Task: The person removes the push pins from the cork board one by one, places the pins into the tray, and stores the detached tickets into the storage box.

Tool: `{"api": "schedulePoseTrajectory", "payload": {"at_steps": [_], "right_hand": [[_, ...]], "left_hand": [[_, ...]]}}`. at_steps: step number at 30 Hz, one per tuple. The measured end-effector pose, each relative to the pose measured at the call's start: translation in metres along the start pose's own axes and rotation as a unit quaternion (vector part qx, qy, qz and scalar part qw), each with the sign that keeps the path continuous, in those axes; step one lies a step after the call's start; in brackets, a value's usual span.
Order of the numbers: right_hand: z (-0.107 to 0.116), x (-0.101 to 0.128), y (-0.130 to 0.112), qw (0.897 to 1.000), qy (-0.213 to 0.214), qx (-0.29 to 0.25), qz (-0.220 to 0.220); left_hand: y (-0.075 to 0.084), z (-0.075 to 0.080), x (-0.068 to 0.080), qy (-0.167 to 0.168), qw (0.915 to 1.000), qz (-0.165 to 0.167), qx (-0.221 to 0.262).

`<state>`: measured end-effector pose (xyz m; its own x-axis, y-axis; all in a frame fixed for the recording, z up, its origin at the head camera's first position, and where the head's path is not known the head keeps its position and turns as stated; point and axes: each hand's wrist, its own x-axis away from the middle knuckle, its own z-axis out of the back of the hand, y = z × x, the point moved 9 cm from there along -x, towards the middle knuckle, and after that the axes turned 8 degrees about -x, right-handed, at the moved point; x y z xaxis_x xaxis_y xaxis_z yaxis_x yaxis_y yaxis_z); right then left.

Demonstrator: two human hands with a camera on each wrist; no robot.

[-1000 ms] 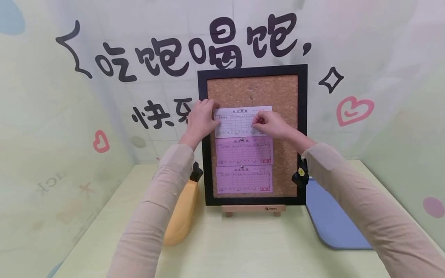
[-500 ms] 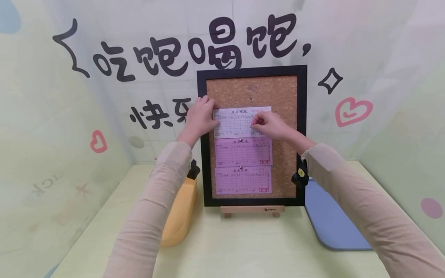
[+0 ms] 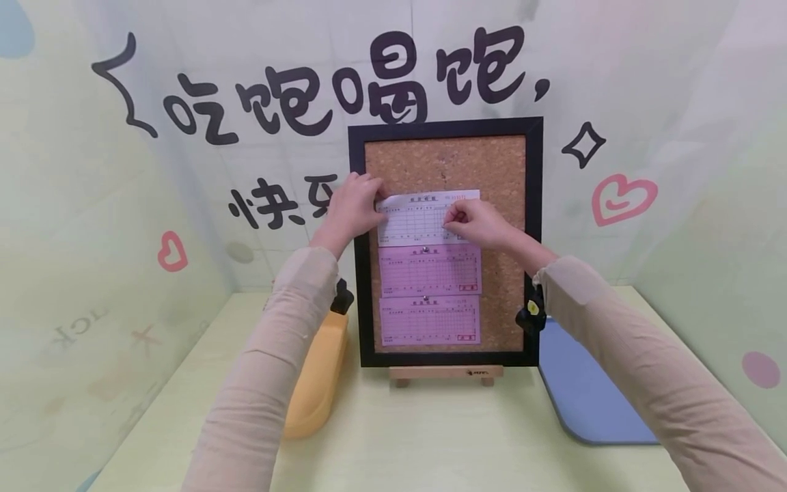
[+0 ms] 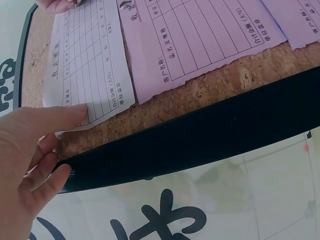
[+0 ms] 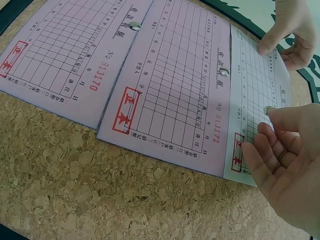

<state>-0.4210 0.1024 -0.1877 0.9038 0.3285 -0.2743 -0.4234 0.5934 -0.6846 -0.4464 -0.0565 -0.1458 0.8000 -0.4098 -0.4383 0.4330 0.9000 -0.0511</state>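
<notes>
A white receipt slip (image 3: 408, 222) with a printed grid lies against the framed corkboard (image 3: 501, 294). At its left edge my left hand (image 3: 356, 208) holds it, thumb on the paper and fingers curled by the black frame. My right hand (image 3: 482, 222) is over the slip's right half, pinching a small silver thumbtack (image 5: 268, 110) between thumb and fingertip. Below the white slip, a pink receipt slip (image 3: 430, 270) and a second, lower pink slip (image 3: 429, 321) hang in a column. Each pink slip has a silver tack at its top edge.
The board stands on a small wooden easel (image 3: 445, 372) on a pale green table. A yellow object (image 3: 316, 383) lies to its left, partly behind my left arm. To the right is a blue flat tray or mat (image 3: 596, 396). A wall with black lettering rises behind.
The head view has shifted slightly, so the board sits a little lower in it. Both hands keep their places on the white slip.
</notes>
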Motion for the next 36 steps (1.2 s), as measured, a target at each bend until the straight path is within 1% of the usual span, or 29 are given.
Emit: {"api": "schedulePoseTrajectory", "payload": {"at_steps": [3, 7, 14, 18, 23, 27, 31, 34, 36], "right_hand": [[0.0, 0.001, -0.001, 1.0, 0.0, -0.002, 0.002], [-0.001, 0.0, 0.0, 1.0, 0.001, -0.003, 0.004], [0.0, 0.001, 0.0, 1.0, 0.0, 0.002, 0.005], [0.0, 0.001, -0.001, 1.0, 0.003, 0.008, 0.007], [-0.002, 0.001, 0.0, 1.0, 0.002, 0.01, 0.007], [-0.005, 0.0, 0.001, 1.0, -0.003, 0.011, 0.008], [-0.006, 0.001, 0.002, 1.0, -0.009, 0.007, 0.0], [-0.005, 0.003, 0.003, 1.0, -0.012, 0.005, -0.006], [-0.005, 0.003, 0.002, 1.0, -0.014, 0.009, -0.002]], "left_hand": [[0.0, 0.0, 0.002, 0.007, 0.9998, -0.006, 0.015], [0.0, 0.001, 0.003, 0.02, 0.9978, -0.012, 0.061], [-0.003, -0.001, 0.004, 0.025, 0.988, -0.014, 0.152], [-0.005, 0.002, 0.005, 0.038, 0.9822, -0.015, 0.183], [-0.008, 0.001, 0.006, 0.038, 0.98, -0.011, 0.195], [-0.01, 0.001, 0.006, 0.039, 0.983, -0.002, 0.179], [-0.012, 0.003, 0.007, 0.042, 0.9853, 0.002, 0.165], [-0.013, 0.004, 0.009, 0.048, 0.9831, 0.004, 0.177], [-0.014, 0.005, 0.011, 0.052, 0.981, 0.007, 0.187]]}}
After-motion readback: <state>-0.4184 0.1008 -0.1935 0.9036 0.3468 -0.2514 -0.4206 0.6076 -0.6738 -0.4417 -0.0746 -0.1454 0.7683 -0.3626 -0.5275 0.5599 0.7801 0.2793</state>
